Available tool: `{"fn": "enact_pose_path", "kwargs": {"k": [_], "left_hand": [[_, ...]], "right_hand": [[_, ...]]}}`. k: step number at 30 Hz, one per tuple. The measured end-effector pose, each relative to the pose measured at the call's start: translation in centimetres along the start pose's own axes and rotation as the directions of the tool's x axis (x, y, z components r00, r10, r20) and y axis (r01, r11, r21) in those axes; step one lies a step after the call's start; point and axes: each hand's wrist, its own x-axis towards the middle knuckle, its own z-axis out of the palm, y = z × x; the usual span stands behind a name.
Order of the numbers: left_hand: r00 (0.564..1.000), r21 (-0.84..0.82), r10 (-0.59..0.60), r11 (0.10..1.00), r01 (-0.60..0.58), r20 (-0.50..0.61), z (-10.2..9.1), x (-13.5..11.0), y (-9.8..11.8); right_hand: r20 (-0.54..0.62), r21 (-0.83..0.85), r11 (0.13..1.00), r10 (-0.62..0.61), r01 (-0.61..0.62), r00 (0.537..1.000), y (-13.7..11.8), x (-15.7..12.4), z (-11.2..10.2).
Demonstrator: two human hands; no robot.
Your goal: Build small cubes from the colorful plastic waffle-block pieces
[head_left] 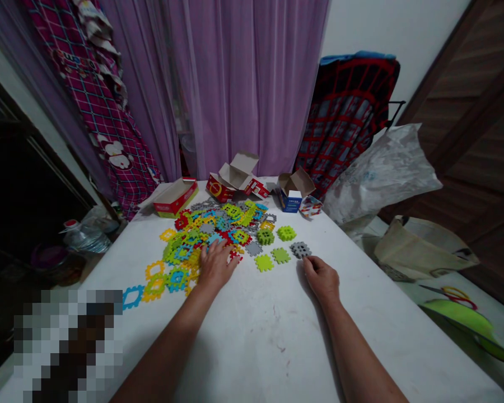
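A heap of colourful plastic interlocking tiles with toothed edges (185, 254) lies on the table, some solid and some with open centres. My left hand (215, 266) rests palm down on the heap's near right side, fingers outstretched, over yellow, red and blue tiles. My right hand (322, 278) is closed, its fingertips pinched at the near edge of a grey toothed tile (300, 249). Left of that tile are a light green tile (281, 256) and a brighter green tile (264, 262). Behind them sit a stack of green tiles (265, 237) and another green piece (286, 233).
Opened cardboard boxes stand at the table's back: a red one (176, 197), a red-and-white one (220, 188) and a blue one (291, 200). Purple curtains (243, 84) hang behind. Right of the white table (256, 341) are a plastic bag (386, 168), a cloth bag (424, 246) and scissors (456, 296).
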Motion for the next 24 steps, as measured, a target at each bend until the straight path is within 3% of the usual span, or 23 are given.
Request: {"fn": "enact_pose_path", "kwargs": {"k": [3, 8, 13, 17, 19, 21, 24], "left_hand": [[0.999, 0.067, 0.039, 0.997, -0.036, -0.033, -1.3, 2.4, -0.5], [0.994, 0.215, 0.037, 0.975, -0.059, 0.105, -2.0, 5.8, -1.0], [0.989, 0.212, 0.112, 0.969, -0.130, 0.095, -2.2, 6.3, -1.4], [0.988, 0.183, 0.143, 0.971, -0.151, 0.060, -3.6, 6.0, -2.4], [0.995, 0.074, 0.096, 0.993, -0.096, 0.007, -4.2, 5.7, -2.8], [0.999, -0.174, -0.024, 0.985, 0.018, -0.035, -4.5, 5.3, -3.1], [0.983, -0.458, -0.181, 0.873, 0.167, 0.014, -3.7, 4.1, -3.0]], "right_hand": [[-0.006, -0.006, 1.000, 0.003, -0.003, 1.000, -0.1, 0.0, 0.0], [0.003, -0.021, 1.000, -0.012, 0.012, 1.000, -0.1, 0.0, 0.0], [-0.009, -0.014, 1.000, -0.020, 0.020, 1.000, 0.1, 0.1, 0.1], [-0.020, 0.035, 0.999, -0.025, 0.026, 0.999, 0.4, 0.2, 0.3], [-0.020, 0.053, 0.998, -0.022, 0.023, 1.000, 0.4, 0.3, 0.4], [-0.018, 0.057, 0.998, -0.021, 0.022, 1.000, 0.5, 0.3, 0.4], [-0.029, 0.040, 0.999, -0.032, 0.033, 0.999, 0.4, 0.2, 0.4]]}}
